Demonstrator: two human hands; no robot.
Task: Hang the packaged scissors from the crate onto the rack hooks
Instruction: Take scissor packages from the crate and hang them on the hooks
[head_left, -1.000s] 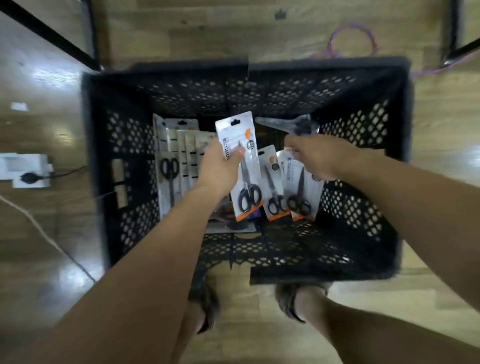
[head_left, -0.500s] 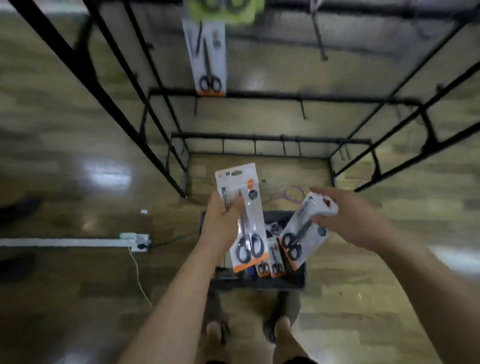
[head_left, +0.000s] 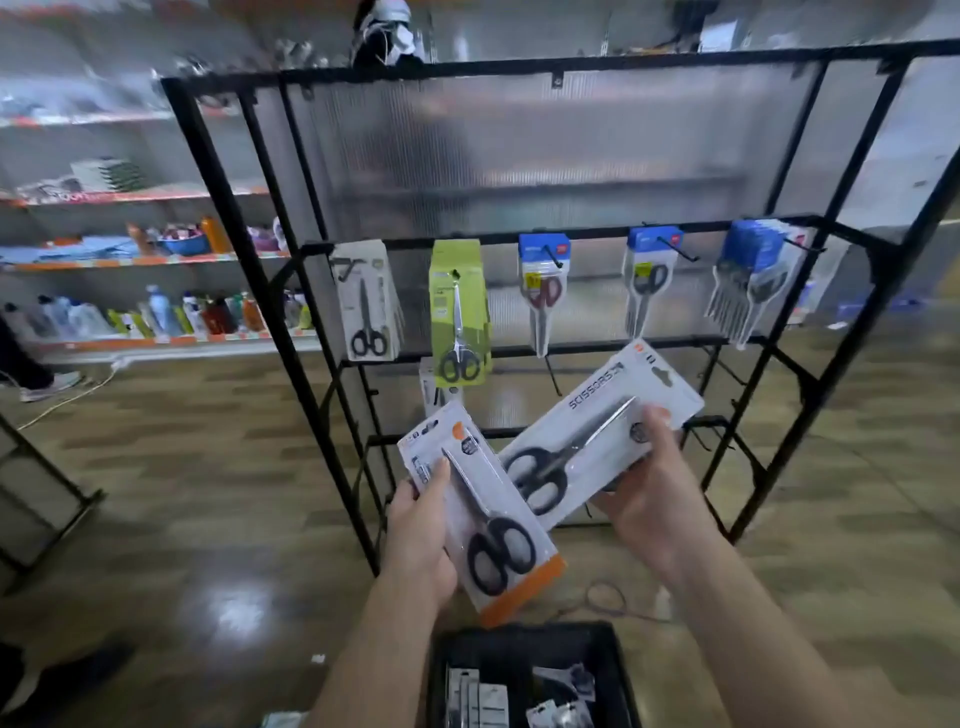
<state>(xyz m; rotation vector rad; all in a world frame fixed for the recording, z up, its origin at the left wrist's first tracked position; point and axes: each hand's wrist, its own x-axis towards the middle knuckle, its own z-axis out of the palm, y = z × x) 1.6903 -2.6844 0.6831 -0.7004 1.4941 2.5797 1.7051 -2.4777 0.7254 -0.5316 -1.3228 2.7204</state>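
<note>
Now my left hand (head_left: 415, 540) is gripping the orange-edged pack (head_left: 485, 519), my right hand (head_left: 649, 512) the grey pack (head_left: 587, 436); crowded corners could snag, spilling one.

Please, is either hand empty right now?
No, the left hand grips an orange-edged scissors pack and the right hand holds a white scissors pack.

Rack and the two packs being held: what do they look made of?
Rack: probably black-painted metal, going by the thin rigid bars. Orange-edged pack and larger pack: printed card under glossy clear plastic, judging by the glare.
</note>
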